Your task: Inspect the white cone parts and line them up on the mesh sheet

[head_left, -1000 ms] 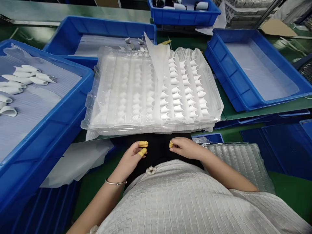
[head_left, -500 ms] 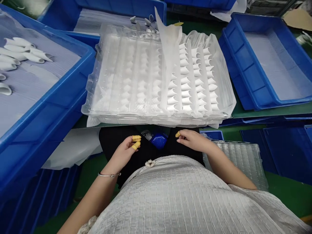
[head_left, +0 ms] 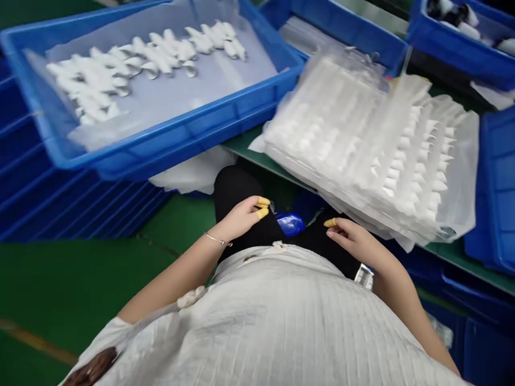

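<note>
My left hand [head_left: 241, 219] hovers over my lap, its thumb and fingers slightly apart with nothing between them. Yellow finger cots cover the tips. Across from it, my right hand [head_left: 354, 238] is also above my lap, loosely curled, with one yellow cot on the index finger and a gap to the thumb. Beyond my hands, a clear plastic tray [head_left: 341, 185] lies on the bench, holding rows of white curved, pointed shells [head_left: 418, 169]. Thin translucent film covers its left part. Neither hand touches the tray.
At the left stands a blue crate [head_left: 193, 115] with white hollow shells [head_left: 156, 53] piled on a pale sheet. Further blue bins, one holding black and white pieces [head_left: 462, 21], stand behind. Another blue crate [head_left: 497, 187] borders the tray on the right.
My view has swung left, so the left crate shows fully and the tray sits further right and tilted. Both hands stay over my lap, holding nothing.
</note>
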{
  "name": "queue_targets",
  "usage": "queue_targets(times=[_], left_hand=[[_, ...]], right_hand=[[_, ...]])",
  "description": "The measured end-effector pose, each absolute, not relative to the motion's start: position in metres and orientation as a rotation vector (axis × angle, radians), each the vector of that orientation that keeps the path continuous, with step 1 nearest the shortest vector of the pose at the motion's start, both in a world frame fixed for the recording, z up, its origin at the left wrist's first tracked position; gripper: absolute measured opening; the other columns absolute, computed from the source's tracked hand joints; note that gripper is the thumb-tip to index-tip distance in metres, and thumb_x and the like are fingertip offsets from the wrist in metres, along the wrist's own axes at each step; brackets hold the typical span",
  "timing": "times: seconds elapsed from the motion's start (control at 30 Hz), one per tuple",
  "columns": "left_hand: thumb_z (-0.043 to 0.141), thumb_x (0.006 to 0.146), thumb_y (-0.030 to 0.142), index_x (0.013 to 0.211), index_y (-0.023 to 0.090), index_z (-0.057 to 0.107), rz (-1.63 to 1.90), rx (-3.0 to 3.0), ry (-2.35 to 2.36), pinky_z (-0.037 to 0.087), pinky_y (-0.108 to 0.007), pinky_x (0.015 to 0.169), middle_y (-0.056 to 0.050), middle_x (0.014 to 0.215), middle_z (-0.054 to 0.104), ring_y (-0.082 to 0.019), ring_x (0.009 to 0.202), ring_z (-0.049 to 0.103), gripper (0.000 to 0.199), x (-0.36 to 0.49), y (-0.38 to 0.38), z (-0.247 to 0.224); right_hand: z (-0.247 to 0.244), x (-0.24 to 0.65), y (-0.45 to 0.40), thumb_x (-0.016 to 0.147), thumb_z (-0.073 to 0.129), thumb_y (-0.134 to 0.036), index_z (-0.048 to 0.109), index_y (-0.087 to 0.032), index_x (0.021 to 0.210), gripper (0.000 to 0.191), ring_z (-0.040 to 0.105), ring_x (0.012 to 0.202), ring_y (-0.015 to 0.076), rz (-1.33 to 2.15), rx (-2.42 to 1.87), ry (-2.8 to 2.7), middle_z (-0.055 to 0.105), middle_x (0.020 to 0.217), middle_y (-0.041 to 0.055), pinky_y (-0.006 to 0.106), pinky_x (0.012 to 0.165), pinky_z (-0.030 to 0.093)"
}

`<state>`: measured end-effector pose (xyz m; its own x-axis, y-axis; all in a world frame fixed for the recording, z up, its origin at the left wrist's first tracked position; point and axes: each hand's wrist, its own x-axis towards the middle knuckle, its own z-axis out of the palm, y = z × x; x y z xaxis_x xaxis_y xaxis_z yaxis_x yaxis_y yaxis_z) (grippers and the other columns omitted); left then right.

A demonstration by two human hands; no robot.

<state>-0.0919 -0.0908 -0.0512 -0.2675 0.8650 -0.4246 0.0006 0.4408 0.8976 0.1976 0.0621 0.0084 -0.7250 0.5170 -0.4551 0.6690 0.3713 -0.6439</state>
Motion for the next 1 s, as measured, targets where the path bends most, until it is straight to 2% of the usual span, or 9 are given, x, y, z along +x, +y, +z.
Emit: queue_targets(times=[0.2,0.37,0.5,0.6,0.73,0.83,0.93,1.0], left_hand=[[0.062,0.079,0.022,0.107,0.017,0.065,1.229,0.678,1.568,0.053,-0.034,0.078,-0.01,0.107,0.068,-0.018,0.088,0.063,0.028,-0.09,-0.126,-0.074],[0.065,0.078,0.018,0.1,0.016,0.068,1.313,0.712,1.513,0.053,-0.032,0.078,-0.008,0.099,0.07,-0.017,0.083,0.064,0.023,-0.092,-0.138,-0.068],[0.063,0.081,0.024,0.105,0.018,0.067,1.337,0.818,1.536,0.054,-0.032,0.072,-0.008,0.103,0.069,-0.017,0.079,0.063,0.025,-0.12,-0.149,-0.032],[0.058,0.087,0.03,0.113,0.021,0.065,1.432,0.915,1.577,0.055,-0.032,0.077,-0.009,0.112,0.067,-0.018,0.088,0.065,0.029,-0.157,-0.163,0.013],[0.058,0.087,0.038,0.113,0.021,0.066,1.575,1.017,1.954,0.053,-0.038,0.088,-0.008,0.11,0.068,-0.023,0.097,0.065,0.032,-0.23,-0.167,0.068],[0.052,0.088,0.043,0.119,0.02,0.062,1.451,1.005,2.321,0.05,-0.039,0.094,-0.007,0.116,0.068,-0.025,0.103,0.063,0.039,-0.294,-0.147,0.084],[0.045,0.089,0.039,0.121,0.018,0.06,0.923,1.109,2.528,0.044,-0.037,0.101,-0.009,0.128,0.063,-0.027,0.116,0.058,0.042,-0.344,-0.109,0.078],[0.048,0.085,0.039,0.117,0.016,0.064,0.743,1.141,2.502,0.045,-0.037,0.098,-0.013,0.125,0.066,-0.029,0.113,0.061,0.043,-0.36,-0.078,0.07]], right_hand=[[0.017,0.188,0.054,0.093,0.052,-0.051,0.058,-0.023,0.113,0.034,0.062,0.105,0.0262,-1.197,1.042,2.344,0.065,0.112,0.0088,0.041,0.09,0.051],[0.03,0.151,0.05,0.093,0.051,-0.051,0.058,-0.023,0.11,0.034,0.063,0.104,0.0261,-1.079,0.895,2.338,0.066,0.11,0.0085,0.04,0.089,0.052],[0.039,0.113,0.046,0.095,0.047,-0.049,0.059,-0.024,0.104,0.029,0.063,0.095,0.0237,-1.015,0.793,2.416,0.065,0.101,0.0065,0.036,0.082,0.051],[0.038,0.095,0.042,0.097,0.044,-0.047,0.058,-0.023,0.094,0.028,0.061,0.083,0.0219,-0.985,0.752,2.448,0.063,0.088,0.0045,0.034,0.074,0.05],[0.025,0.093,0.037,0.096,0.045,-0.043,0.059,-0.023,0.091,0.025,0.062,0.081,0.0213,-1.085,0.8,2.431,0.064,0.088,0.0042,0.033,0.074,0.05],[0.011,0.103,0.037,0.094,0.046,-0.041,0.058,-0.023,0.088,0.023,0.063,0.082,0.0218,-1.162,0.848,2.405,0.065,0.088,0.0048,0.032,0.076,0.05],[-0.006,0.115,0.042,0.093,0.046,-0.04,0.056,-0.023,0.085,0.022,0.064,0.083,0.0218,-1.205,0.877,2.386,0.064,0.088,0.005,0.031,0.076,0.05],[-0.017,0.121,0.048,0.093,0.046,-0.04,0.056,-0.023,0.084,0.022,0.063,0.081,0.0217,-1.226,0.9,2.373,0.064,0.088,0.0051,0.03,0.074,0.049]])
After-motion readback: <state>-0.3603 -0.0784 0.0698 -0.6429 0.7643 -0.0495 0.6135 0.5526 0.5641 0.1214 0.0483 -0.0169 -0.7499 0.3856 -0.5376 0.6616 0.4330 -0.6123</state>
